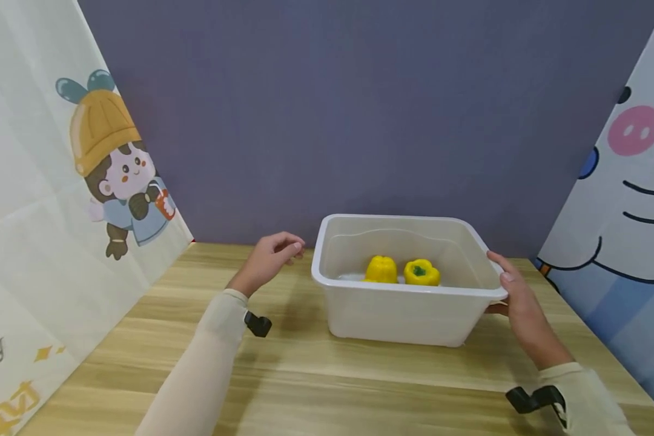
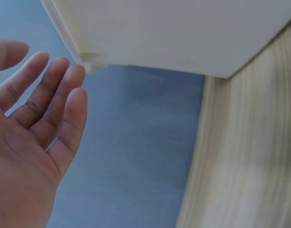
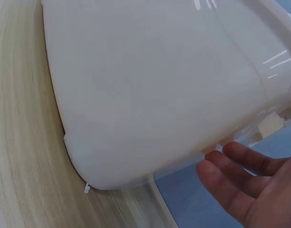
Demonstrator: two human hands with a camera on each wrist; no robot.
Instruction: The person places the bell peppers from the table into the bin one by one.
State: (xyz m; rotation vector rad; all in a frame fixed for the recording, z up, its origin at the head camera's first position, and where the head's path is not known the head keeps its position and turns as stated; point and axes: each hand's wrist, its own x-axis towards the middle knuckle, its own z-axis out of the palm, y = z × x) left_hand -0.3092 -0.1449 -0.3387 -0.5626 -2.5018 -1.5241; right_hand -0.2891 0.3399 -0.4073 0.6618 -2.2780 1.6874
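Note:
A white plastic tub [image 1: 395, 315] stands on the wooden table, with two yellow bell peppers inside. One pepper [image 1: 381, 269] lies left of the other pepper [image 1: 421, 272], whose green stem shows. My right hand [image 1: 523, 309] grips the tub's right side by the rim, some fingers below it. In the right wrist view, the right fingertips [image 3: 211, 173] meet the tub's wall [image 3: 150, 95]; the thumb is hardly visible there. To the left of the tub, my left hand [image 1: 272, 257] hovers apart from it, fingers loosely bent and holding nothing. The left wrist view shows its palm [image 2: 22, 175].
The wood-grain table [image 1: 283, 369] runs up to a dark grey-blue wall [image 1: 332, 109] close behind the tub. Cartoon-printed sheets hang on both sides, the left sheet [image 1: 27, 181] and the right sheet [image 1: 621, 242]. A black strap piece sits on each wrist.

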